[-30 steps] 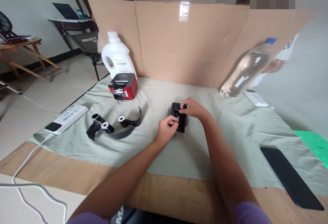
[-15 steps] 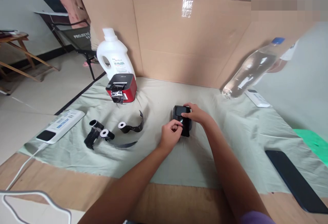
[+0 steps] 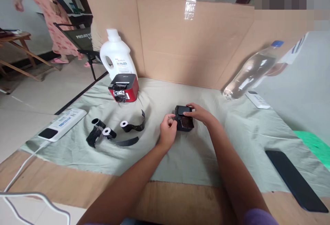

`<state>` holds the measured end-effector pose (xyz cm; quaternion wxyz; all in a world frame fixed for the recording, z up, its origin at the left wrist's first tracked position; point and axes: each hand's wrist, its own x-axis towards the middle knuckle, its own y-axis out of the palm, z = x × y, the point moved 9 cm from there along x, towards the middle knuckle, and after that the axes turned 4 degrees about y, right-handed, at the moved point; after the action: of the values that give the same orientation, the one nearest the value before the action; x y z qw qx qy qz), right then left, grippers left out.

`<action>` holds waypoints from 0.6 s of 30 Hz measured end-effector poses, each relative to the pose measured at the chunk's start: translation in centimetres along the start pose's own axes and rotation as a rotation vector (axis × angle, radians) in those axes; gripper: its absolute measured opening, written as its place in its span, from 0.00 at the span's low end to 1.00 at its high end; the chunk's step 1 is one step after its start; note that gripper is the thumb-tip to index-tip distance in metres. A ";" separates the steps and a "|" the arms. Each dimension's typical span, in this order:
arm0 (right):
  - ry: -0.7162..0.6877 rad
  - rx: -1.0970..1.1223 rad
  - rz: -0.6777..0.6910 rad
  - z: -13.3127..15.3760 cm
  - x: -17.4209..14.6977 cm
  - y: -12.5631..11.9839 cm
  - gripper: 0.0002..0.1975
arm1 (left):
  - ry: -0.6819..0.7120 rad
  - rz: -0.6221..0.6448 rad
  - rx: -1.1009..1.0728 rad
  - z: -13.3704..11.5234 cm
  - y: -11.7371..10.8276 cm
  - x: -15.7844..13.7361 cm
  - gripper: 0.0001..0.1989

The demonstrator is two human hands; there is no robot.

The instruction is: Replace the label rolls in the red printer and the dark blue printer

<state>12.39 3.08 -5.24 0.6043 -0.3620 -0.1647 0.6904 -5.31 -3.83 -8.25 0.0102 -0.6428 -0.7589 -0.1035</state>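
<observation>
A small black box-like device, which looks like a mini printer, sits on the pale green cloth with a dark glossy strip or flap across its front. My right hand grips its upper right side, thumb on top and fingers behind. At the left edge of the device is my left hand, with the index finger reaching toward it and the other fingers curled. Nothing shows between those fingers. Farther left stands a red and black printer, a black strip hanging from its front.
Black rolls with loose tails lie left, one roll nearest. A white jug stands behind the red printer. White power strip, clear bottle and phone surround the area. Cardboard walls the back; a person is beyond.
My left hand has moved left off the front of the black device, and its strip now looks shorter. The right hand keeps its grip. More of the person behind has come into view.
</observation>
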 end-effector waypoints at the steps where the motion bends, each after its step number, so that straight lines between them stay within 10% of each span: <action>1: 0.010 0.023 0.012 0.0 0.0 0.0 0.31 | 0.023 -0.006 0.013 -0.1 -0.1 0.1 0.10; 9: 0.083 0.104 0.065 0.2 -1.0 -0.5 0.28 | 0.144 0.197 0.359 -0.9 0.7 1.4 0.28; 18: 0.130 0.143 0.085 -0.2 -1.6 0.2 0.30 | 0.167 0.478 1.113 -3.1 1.3 2.5 0.27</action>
<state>12.39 1.47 -5.09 0.6083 -0.3684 -0.0601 0.7004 -4.87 -1.78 -4.72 0.4268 -0.6832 -0.5306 0.2637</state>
